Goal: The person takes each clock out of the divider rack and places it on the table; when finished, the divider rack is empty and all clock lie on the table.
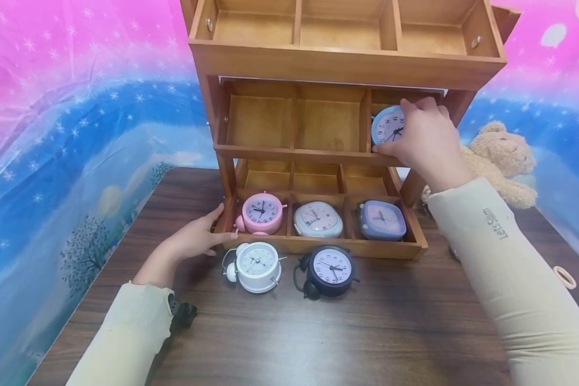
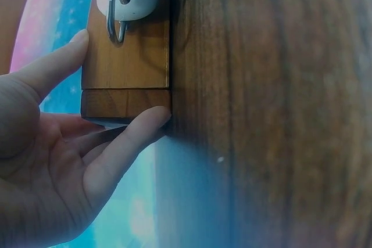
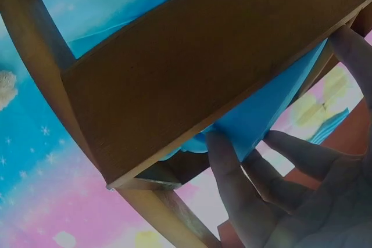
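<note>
My right hand [image 1: 429,139] grips a light-blue alarm clock [image 1: 385,127] inside the right compartment of the wooden shelf's middle tier [image 1: 318,155]. Its dial is turned sideways, and the hand covers its right part. From below, in the right wrist view, the clock's blue side [image 3: 256,120] shows between the fingers and the shelf board. My left hand [image 1: 193,236] holds the lower left corner of the shelf, thumb on the front rail and fingers around the side. Near that thumb, a pink twin-bell alarm clock [image 1: 262,213] lies in the bottom tier's left compartment.
A white twin-bell clock [image 1: 257,267] and a black one [image 1: 332,271] lie on the table before the shelf. A pale rounded clock [image 1: 318,220] and a purple square clock [image 1: 382,220] occupy the bottom tier. A teddy bear [image 1: 502,155] and a ring [image 1: 564,277] are at right.
</note>
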The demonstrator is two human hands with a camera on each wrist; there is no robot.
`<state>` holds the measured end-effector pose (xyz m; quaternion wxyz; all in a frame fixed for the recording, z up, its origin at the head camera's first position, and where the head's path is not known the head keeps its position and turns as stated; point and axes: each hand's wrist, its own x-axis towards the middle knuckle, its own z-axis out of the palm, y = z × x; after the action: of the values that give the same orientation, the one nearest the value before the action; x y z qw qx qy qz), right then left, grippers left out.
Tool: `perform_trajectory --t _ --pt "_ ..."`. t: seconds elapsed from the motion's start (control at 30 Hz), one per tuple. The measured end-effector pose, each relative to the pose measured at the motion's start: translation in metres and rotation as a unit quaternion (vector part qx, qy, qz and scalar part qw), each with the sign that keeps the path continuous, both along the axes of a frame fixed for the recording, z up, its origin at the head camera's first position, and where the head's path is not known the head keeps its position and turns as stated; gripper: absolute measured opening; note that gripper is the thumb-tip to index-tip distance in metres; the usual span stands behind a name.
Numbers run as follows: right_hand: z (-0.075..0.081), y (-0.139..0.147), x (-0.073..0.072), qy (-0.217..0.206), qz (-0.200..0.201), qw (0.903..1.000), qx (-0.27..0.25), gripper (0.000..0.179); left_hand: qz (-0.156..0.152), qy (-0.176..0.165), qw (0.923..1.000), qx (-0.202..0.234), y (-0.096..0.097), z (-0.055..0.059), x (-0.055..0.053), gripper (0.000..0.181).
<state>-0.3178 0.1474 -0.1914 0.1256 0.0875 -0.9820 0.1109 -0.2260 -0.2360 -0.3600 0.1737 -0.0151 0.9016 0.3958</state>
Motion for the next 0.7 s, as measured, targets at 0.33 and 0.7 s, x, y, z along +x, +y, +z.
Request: perform_trajectory --t 0.33,0.7 --pt "-0.003 0.002 -0.001 0.029 0.001 0.9995 -0.010 0.097 0.001 0.005 1.0000 0.000 -0.001 -0.001 -0.001 0.101" --pt "-0.002 0.008 0.014 0.081 -0.014 0.9947 -0.062 0.098 -0.003 0.006 1.0000 -0.005 0.000 -0.003 -0.002 0.099"
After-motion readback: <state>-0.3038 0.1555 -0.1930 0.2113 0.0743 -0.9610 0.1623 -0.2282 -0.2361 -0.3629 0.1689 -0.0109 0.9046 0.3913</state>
